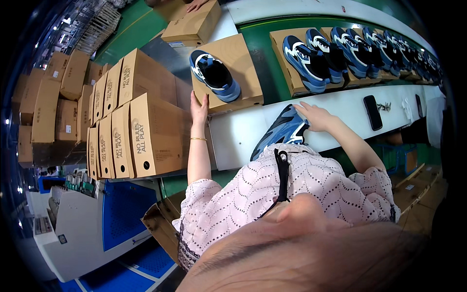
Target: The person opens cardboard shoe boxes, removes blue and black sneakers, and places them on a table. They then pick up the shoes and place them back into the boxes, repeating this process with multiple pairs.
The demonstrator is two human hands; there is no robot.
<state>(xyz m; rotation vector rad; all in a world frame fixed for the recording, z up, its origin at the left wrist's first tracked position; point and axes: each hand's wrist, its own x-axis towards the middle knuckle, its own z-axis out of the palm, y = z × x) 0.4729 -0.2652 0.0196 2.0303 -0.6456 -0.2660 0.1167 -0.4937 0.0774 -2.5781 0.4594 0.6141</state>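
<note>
A blue, black and white sneaker (221,80) stands on the lid of a brown cardboard shoe box (248,80) in front of me. My left hand (198,109) is at that box's near left corner, thumb and finger apart along its edge. A matching sneaker (282,129) is tilted close against my front, over the white table edge (233,138). The fingers of my right hand (314,117) grip the far end of this sneaker; its lower part is partly hidden by my blouse.
Stacked shoe boxes (155,131) stand at left, with more boxes (63,112) beyond. Several sneakers on boxes (306,63) line the green conveyor at right. A phone (373,113) and keys (384,106) lie on the white ledge. Another person's hand (196,5) touches a far box (192,24).
</note>
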